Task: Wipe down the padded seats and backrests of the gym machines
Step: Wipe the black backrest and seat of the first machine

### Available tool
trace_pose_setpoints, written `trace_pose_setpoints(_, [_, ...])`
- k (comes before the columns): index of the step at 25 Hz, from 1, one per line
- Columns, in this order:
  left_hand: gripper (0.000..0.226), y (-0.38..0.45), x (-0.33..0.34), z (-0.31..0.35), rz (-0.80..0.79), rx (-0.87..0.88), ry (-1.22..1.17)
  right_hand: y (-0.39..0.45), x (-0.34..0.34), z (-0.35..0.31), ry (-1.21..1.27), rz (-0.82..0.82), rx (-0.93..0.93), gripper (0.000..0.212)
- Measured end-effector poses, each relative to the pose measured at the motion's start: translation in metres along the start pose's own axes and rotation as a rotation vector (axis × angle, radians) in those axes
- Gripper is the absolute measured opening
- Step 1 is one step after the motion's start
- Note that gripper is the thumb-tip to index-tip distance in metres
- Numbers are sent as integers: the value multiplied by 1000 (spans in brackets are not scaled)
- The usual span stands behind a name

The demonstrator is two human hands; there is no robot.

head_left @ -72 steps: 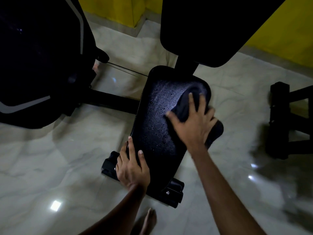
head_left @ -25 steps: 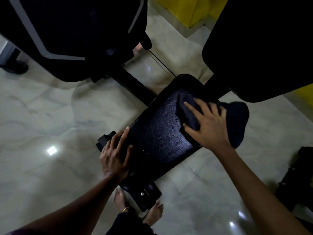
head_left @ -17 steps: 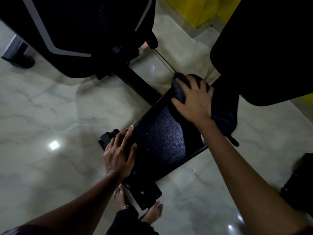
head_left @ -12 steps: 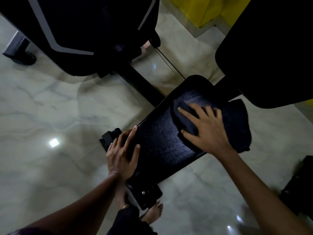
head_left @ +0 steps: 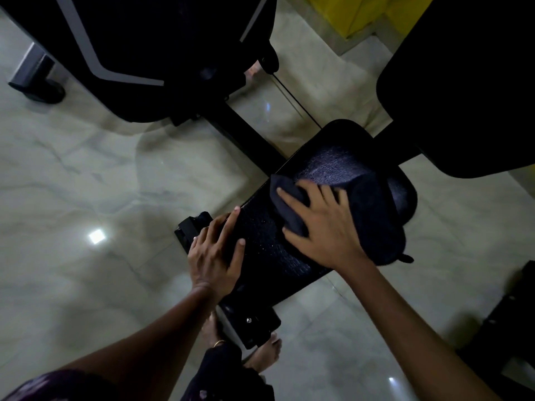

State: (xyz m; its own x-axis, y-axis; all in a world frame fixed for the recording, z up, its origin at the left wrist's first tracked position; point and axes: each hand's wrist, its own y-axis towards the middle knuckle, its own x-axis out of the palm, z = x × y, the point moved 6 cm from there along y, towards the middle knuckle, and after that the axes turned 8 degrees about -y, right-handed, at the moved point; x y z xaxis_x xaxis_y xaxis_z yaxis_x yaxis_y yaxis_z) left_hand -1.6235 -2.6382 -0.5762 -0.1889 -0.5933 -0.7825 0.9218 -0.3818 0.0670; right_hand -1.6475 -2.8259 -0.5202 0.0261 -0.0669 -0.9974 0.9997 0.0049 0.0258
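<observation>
While the left hand (head_left: 215, 257) stays flat on the seat (head_left: 269, 250), the right hand (head_left: 322, 227) has dragged the cloth (head_left: 373, 215) nearer.

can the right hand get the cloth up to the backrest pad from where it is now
Probably yes. The right hand presses the cloth flat on the seat, and the backrest pad rises just beyond the seat's far end with nothing visible between them.
</observation>
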Motion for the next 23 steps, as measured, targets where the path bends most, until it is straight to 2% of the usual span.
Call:
trace_pose_setpoints(3, [54, 0, 1, 1, -1, -2, -5, -20, -4, 31, -2, 27, 37, 61])
trace_pose_setpoints(5, [54, 0, 1, 0, -2, -5, -5, -1, -6, 52, -40, 61, 216, 61])
trace_pose_setpoints(7, [54, 0, 1, -1, -7, -7, -4, 24, -4, 47, -69, 56, 348, 62])
trace_pose_setpoints(9, [54, -1, 0, 0, -11, -6, 4, 39, -1, 14, -49, 26, 296, 63])
trace_pose_setpoints(12, [54, -1, 0, -1, -12, -7, 6, 14, 0, -29, -15, -2, 99, 64])
trace_pose_setpoints(16, [54, -2, 0, 0, -5, -4, -1, -41, -2, -11, 25, 6, 34, 64])
trace_pose_setpoints(18, [54, -2, 0, 1, -11, -3, -6, -38, -4, 24, -22, 38, 157, 63])
trace_pose_setpoints(21, [54, -1, 1, -1, -21, -10, -7, 0, -8, 61, -9, 40, 483, 64])
trace_pose_setpoints(22, [54, -2, 1, -1, -21, -14, -7, 12, -8, 54, -14, 30, 508, 65])
trace_pose_setpoints(23, [54, -3, 1, -1, -22, -15, -8, 22, -6, 38, -24, 18, 447, 66])
